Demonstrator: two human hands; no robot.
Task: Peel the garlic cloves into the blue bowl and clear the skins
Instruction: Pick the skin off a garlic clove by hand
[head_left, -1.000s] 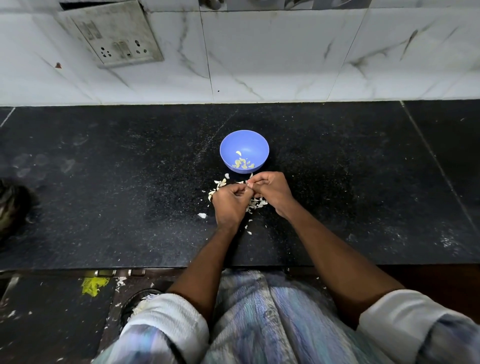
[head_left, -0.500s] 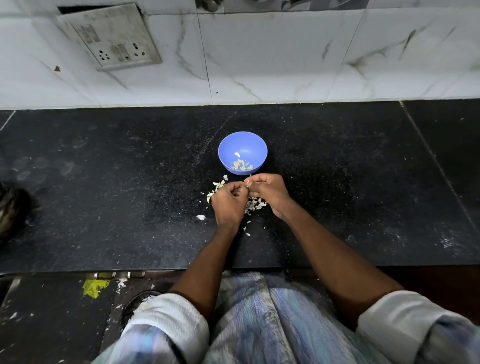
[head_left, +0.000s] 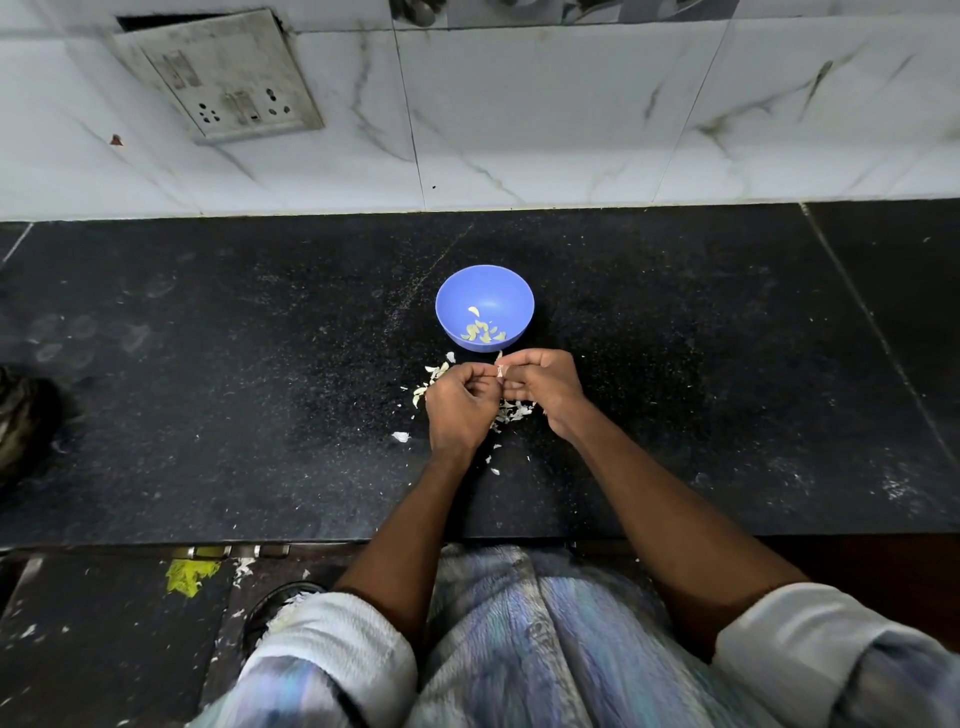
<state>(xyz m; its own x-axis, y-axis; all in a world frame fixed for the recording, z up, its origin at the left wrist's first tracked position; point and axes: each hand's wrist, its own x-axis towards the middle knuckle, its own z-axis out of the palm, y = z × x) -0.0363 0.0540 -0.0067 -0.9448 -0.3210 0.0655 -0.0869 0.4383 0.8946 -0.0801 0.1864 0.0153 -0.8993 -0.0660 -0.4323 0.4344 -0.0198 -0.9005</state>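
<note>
Two hands, left hand (head_left: 460, 402) and right hand (head_left: 548, 387), pinched one garlic clove (head_left: 501, 369) just before one blue bowl (head_left: 484, 306); skins (head_left: 511, 413) lay scattered beneath; bare tabletop (head_left: 208, 389) stretched wide on both sides.

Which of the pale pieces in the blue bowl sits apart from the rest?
The single white piece higher on the blue bowl wall, toward the far side. The other pieces lie clustered together at the near bottom.

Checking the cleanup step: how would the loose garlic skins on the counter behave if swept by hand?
The skins look thin and flaky, so probably very light and easily scattered. The small scattered bits may cling to the speckled counter.
</note>
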